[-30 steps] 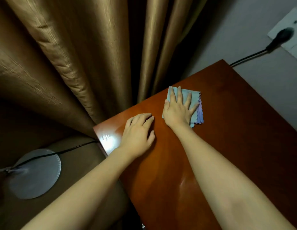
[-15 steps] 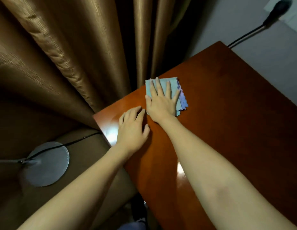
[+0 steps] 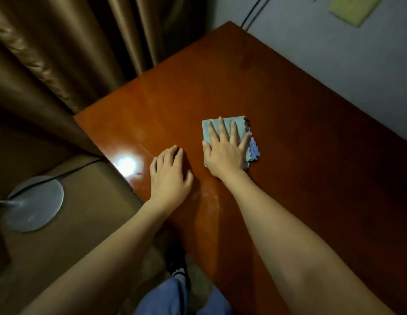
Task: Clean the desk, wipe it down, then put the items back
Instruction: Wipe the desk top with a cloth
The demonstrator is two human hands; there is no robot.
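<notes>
While right hand presses folded blue cloth flat-fingered on red-brown desk, I see left hand resting relaxed, holding nothing.

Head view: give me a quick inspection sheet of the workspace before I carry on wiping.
Surface: reddish-brown desk, glossy, light glare near its left edge.
Job's things: folded blue cloth flat on the desk.
Clutter: nothing seen on the desk.
Grips: right hand presses flat on the cloth; left hand rests on the desk.
Cables: black cable at the far corner; another to the round lamp base.
Surroundings: brown curtains, grey wall.
</notes>
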